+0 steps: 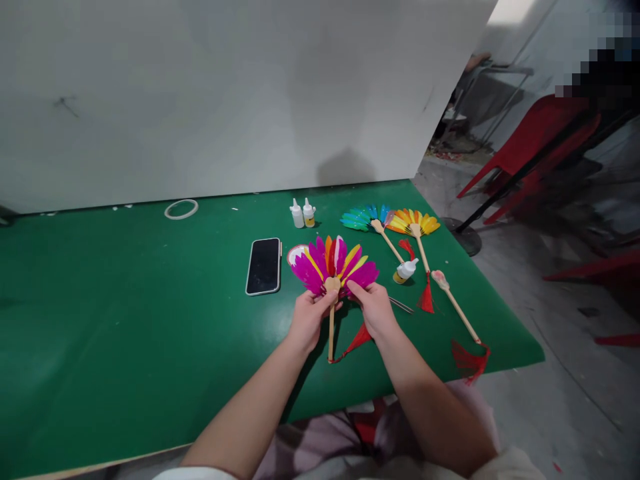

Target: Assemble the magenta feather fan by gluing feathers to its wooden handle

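A small fan of magenta, yellow, orange and red petals is held upright above the green table. Its wooden handle points down toward me, with a red tassel hanging off to the right. My left hand grips the fan where petals and handle meet, thumb on the wooden piece. My right hand pinches the lower right petals between thumb and fingers. A round dish is partly covered by the fan. Metal tweezers lie just right of my right hand.
On the green table are a phone, two white bottles, a tilted bottle, a blue-green fan, a yellow fan, a bare handle and a clear ring. A white panel stands behind.
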`<state>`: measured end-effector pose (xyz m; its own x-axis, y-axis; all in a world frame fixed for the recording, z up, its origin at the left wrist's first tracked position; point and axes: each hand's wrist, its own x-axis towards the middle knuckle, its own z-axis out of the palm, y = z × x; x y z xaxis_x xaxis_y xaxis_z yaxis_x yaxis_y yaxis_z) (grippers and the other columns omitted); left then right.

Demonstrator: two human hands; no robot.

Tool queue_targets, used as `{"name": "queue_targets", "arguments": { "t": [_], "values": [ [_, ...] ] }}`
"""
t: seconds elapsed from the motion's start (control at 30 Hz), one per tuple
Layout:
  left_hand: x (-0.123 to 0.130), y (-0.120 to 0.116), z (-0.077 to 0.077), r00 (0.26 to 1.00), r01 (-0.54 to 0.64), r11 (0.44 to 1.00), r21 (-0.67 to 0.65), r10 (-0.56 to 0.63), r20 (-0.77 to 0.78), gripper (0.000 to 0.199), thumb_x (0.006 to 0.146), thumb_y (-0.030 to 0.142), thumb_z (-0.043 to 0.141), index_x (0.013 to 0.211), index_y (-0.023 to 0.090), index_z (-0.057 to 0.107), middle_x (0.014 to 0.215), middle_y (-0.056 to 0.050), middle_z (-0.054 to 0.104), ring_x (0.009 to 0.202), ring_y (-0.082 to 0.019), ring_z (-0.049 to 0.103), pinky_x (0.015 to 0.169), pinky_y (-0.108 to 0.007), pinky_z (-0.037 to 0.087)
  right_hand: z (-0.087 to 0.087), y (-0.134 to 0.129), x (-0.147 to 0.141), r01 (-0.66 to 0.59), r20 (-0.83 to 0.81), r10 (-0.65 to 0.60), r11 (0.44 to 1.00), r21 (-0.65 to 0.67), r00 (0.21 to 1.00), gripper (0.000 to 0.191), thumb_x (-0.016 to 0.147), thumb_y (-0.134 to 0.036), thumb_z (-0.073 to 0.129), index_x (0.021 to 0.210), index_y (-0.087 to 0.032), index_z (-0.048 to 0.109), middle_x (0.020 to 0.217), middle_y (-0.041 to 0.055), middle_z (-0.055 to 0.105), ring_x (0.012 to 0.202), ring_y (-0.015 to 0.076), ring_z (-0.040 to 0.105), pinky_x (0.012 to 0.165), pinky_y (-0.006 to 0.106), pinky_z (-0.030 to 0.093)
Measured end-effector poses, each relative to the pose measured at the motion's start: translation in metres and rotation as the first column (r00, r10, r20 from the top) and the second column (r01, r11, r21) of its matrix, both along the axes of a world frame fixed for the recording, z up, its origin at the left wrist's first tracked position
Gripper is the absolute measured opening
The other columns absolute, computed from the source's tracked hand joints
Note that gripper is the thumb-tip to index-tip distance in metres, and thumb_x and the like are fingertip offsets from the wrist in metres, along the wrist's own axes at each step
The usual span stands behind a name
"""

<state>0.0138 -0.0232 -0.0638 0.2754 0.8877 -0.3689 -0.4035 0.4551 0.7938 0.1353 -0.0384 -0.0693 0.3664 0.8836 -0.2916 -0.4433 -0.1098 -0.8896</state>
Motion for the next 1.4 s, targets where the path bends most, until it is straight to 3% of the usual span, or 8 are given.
{"name": "queue_targets", "arguments": {
  "t": [0.2, 0.3, 0.37, 0.5, 0.8, 0.9, 1.03, 1.4],
  "values": [
    [-0.001, -0.001, 0.006, 1.0, -0.012, 0.999, -0.037, 0.013, 0.019, 0.03, 0.057, 0.024, 0.079, 0.081, 0.011, 0.068, 0.074, -0.004, 0.07, 0.066, -0.013, 0.065, 0.065, -0.023, 0.054, 0.018, -0.004, 0.011, -0.03, -0.035, 0.032, 0.999, 0.043, 0.999, 0.03, 0.061, -0.04, 0.071, 0.083, -0.019, 0.067, 0.077, 0.0024, 0.07, 0.067, 0.0157, 0.062, 0.065, 0.03, 0.048],
    [-0.002, -0.003, 0.01, 0.998, 0.066, 0.998, -0.023, -0.067, -0.006, 0.031, 0.056, 0.024, 0.079, 0.082, 0.011, 0.068, 0.074, -0.005, 0.07, 0.068, -0.014, 0.066, 0.065, -0.023, 0.054, 0.039, -0.003, 0.03, -0.009, 0.107, -0.001, 0.996, 0.089, 0.994, 0.032, 0.066, -0.041, 0.068, 0.091, -0.022, 0.064, 0.086, 0.0013, 0.069, 0.076, 0.0159, 0.062, 0.071, 0.03, 0.048],
    [-0.003, -0.005, 0.012, 0.993, 0.117, 0.993, -0.01, -0.117, -0.03, 0.032, 0.056, 0.025, 0.079, 0.083, 0.011, 0.068, 0.076, -0.005, 0.07, 0.07, -0.016, 0.066, 0.065, -0.024, 0.053, 0.053, -0.001, 0.044, -0.079, 0.331, 0.057, 0.995, 0.053, 0.942, 0.03, 0.066, -0.042, 0.067, 0.088, -0.021, 0.065, 0.085, 0.002, 0.067, 0.076, 0.016, 0.06, 0.069, 0.028, 0.046],
    [-0.003, -0.009, 0.013, 0.98, 0.185, 0.982, 0.019, -0.183, -0.082, 0.033, 0.056, 0.026, 0.079, 0.083, 0.011, 0.068, 0.076, -0.005, 0.07, 0.07, -0.017, 0.065, 0.068, -0.027, 0.052, 0.073, 0.007, 0.06, -0.227, 0.672, 0.211, 0.972, -0.065, 0.71, 0.025, 0.068, -0.042, 0.065, 0.07, -0.018, 0.065, 0.067, 0.0003, 0.063, 0.061, 0.013, 0.053, 0.059, 0.026, 0.041],
    [-0.003, -0.008, 0.011, 0.971, 0.215, 0.976, 0.036, -0.21, -0.113, 0.031, 0.056, 0.028, 0.078, 0.081, 0.011, 0.069, 0.074, -0.005, 0.07, 0.064, -0.015, 0.064, 0.069, -0.029, 0.052, 0.081, 0.008, 0.059, -0.284, 0.753, 0.211, 0.958, -0.034, 0.623, 0.02, 0.069, -0.036, 0.063, 0.061, -0.018, 0.061, 0.057, -0.0017, 0.058, 0.055, 0.0114, 0.048, 0.052, 0.024, 0.035],
    [-0.003, -0.008, 0.011, 0.97, 0.226, 0.973, 0.04, -0.22, -0.108, 0.032, 0.056, 0.028, 0.078, 0.081, 0.011, 0.069, 0.074, -0.006, 0.07, 0.065, -0.016, 0.064, 0.069, -0.029, 0.052, 0.08, 0.006, 0.061, -0.278, 0.746, 0.203, 0.96, -0.024, 0.634, 0.02, 0.069, -0.036, 0.063, 0.059, -0.018, 0.061, 0.054, -0.002, 0.056, 0.052, 0.0105, 0.046, 0.049, 0.023, 0.033],
    [-0.004, -0.009, 0.013, 0.958, 0.273, 0.96, 0.058, -0.265, -0.111, 0.03, 0.057, 0.027, 0.077, 0.081, 0.011, 0.069, 0.075, -0.005, 0.07, 0.067, -0.016, 0.064, 0.068, -0.027, 0.051, 0.077, 0.007, 0.065, -0.287, 0.633, 0.264, 0.955, -0.068, 0.728, 0.019, 0.067, -0.037, 0.065, 0.061, -0.019, 0.061, 0.055, -0.0023, 0.058, 0.051, 0.0103, 0.048, 0.049, 0.023, 0.034],
    [-0.01, -0.012, 0.016, 0.922, 0.383, 0.92, 0.079, -0.375, -0.095, 0.029, 0.055, 0.027, 0.078, 0.079, 0.013, 0.07, 0.075, -0.006, 0.07, 0.068, -0.018, 0.065, 0.066, -0.029, 0.052, 0.081, 0.006, 0.086, -0.518, 0.148, 0.54, 0.84, -0.161, 0.829, 0.019, 0.061, -0.032, 0.072, 0.059, -0.016, 0.062, 0.054, -0.0032, 0.06, 0.046, 0.0069, 0.051, 0.047, 0.02, 0.036]
  ]
}}
